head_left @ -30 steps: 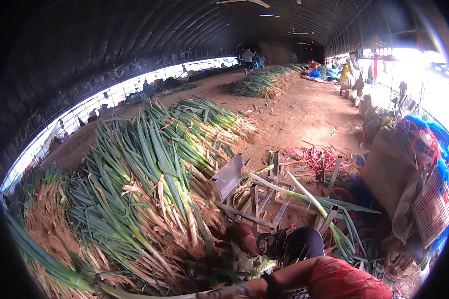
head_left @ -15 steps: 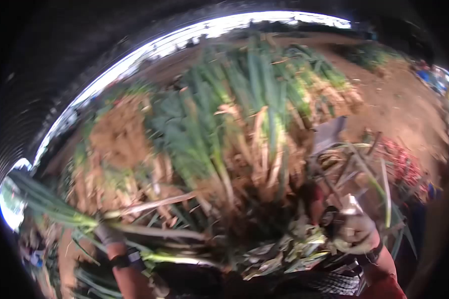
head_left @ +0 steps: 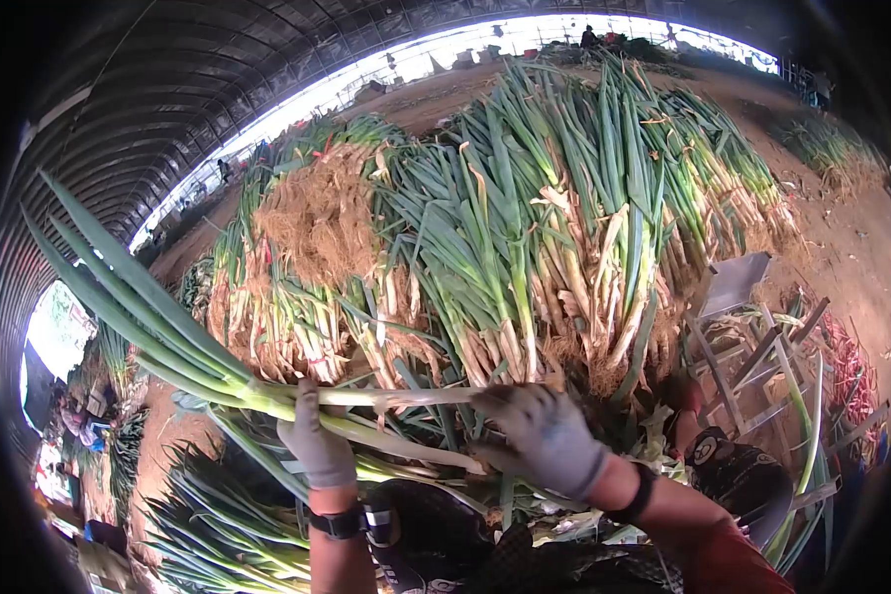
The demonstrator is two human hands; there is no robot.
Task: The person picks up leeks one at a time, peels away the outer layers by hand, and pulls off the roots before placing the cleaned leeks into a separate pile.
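In a pale glove, my left hand is closed around the stalks of large green onions, whose green leaves fan out to the upper left. My right hand, also gloved, is at the root end of the white stalks, with its thumb and fingers around them. The stalks lie roughly level between my two hands. Behind them stands a big pile of green onions with roots and pale stems toward me. More onions lie at the lower left.
A metal frame stool stands at the right, beside red strips on the ground. Peeled leaves lie near my legs. Further onion heaps rest on the brown floor, and distant people are at the back.
My right hand has moved left from the lower right to the root end of the stalks. My left hand has moved right with the onions. The view has turned left and sharpened.
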